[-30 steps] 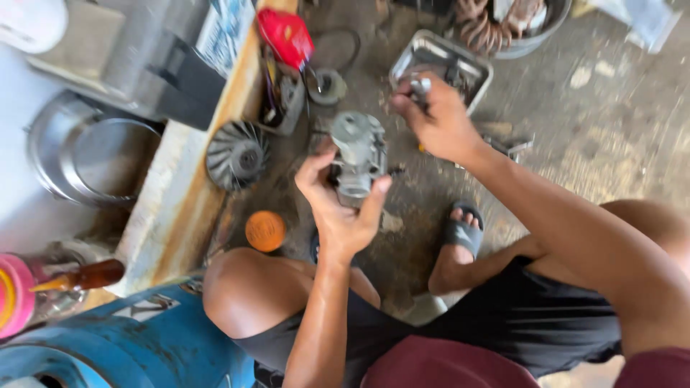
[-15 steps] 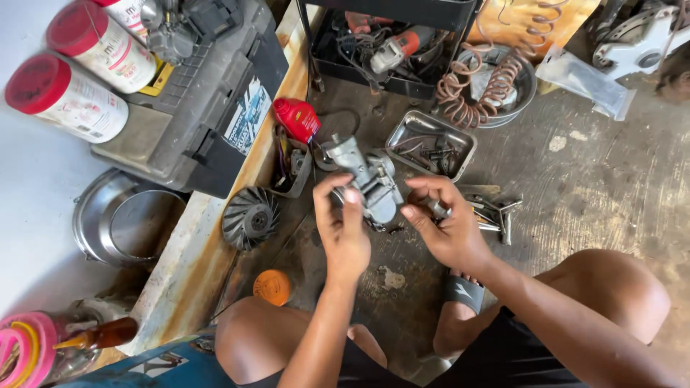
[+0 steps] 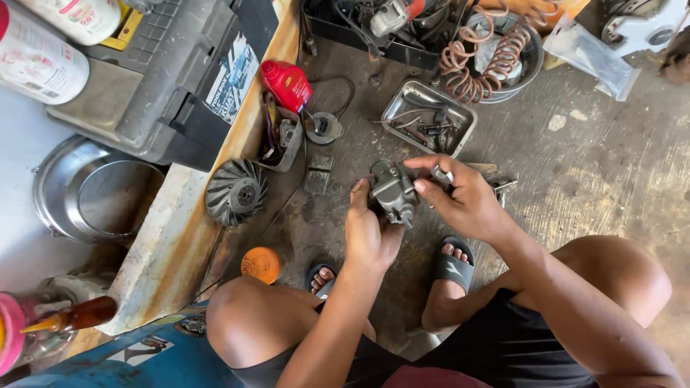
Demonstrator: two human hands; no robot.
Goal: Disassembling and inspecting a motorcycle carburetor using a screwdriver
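Observation:
A grey metal carburetor-like engine part (image 3: 392, 194) is held low over the dirty concrete floor, between my knees. My left hand (image 3: 368, 233) cups it from below and the left side. My right hand (image 3: 460, 197) grips its right side, fingers curled over the top, with a small metal piece at the fingertips. Just beyond the hands lies a rectangular metal tray (image 3: 430, 118) holding several small screws and parts.
A red oil bottle (image 3: 287, 84), a black finned flywheel (image 3: 236, 191) and an orange cap (image 3: 260, 264) lie to the left along a rusty ledge. A grey toolbox (image 3: 162, 79) and a round metal pan (image 3: 90, 190) sit farther left. A coiled hose in a bowl (image 3: 496, 54) is behind.
My right hand came back from the metal tray onto the part. Both hands now hold it lower and nearer my body; the view tilted up.

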